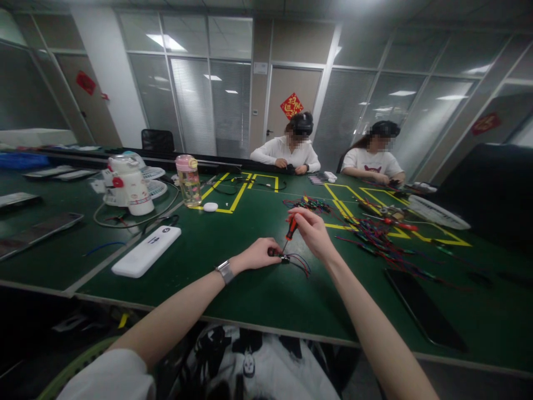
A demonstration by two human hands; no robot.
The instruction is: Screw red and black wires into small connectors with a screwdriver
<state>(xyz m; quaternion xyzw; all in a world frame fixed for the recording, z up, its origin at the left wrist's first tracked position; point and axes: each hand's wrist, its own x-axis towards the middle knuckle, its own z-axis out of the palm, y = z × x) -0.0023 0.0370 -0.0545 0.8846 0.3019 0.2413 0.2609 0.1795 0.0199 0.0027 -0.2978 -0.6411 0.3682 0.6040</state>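
My right hand (310,230) is closed around the red and black handle of a screwdriver (292,228). The shaft slants down and its tip meets, or nearly meets, a small black part (285,259) on the green table (250,300). Thin red and blue wires (303,264) come out of that part to the right. On the other side, my left hand (263,253) has its fingers closed on the part's left end, keeping it against the tabletop. The fingertips partly cover it, so its exact kind does not show.
A tangle of wired parts (378,236) lies to the right, near a dark phone (422,305). Leftward are a white power bank (147,251), a pink-lidded bottle (189,180) and a white flask (132,186). Two people sit across the table, one in a white top (287,151).
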